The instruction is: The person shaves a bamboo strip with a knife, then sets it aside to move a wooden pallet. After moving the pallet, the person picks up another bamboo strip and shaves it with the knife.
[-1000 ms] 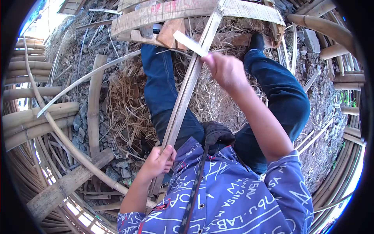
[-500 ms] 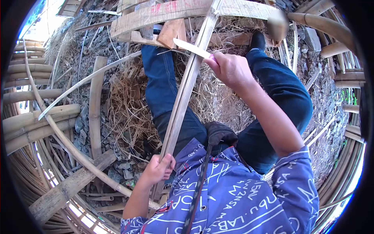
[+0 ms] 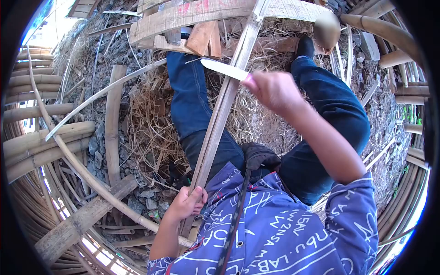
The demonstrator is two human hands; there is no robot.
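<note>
My left hand (image 3: 186, 202) grips the near end of a long split bamboo strip (image 3: 220, 112) that slants up and away between my knees to a wooden block at the top. My right hand (image 3: 271, 90) holds a knife (image 3: 224, 69) by its handle, with the pale blade lying across the strip's upper part and pointing left. I wear blue jeans and a blue printed shirt.
Dry bamboo shavings (image 3: 151, 128) and stones cover the ground between my legs. Stacked bamboo poles (image 3: 41, 142) lie at the left, more curved poles (image 3: 403, 50) at the right. A wooden plank structure (image 3: 192, 18) crosses the top. Loose slats (image 3: 112, 123) lie left of my leg.
My right hand with the knife has shifted slightly down and right along the strip; the blade stays across it. My left hand keeps its grip at the near end.
</note>
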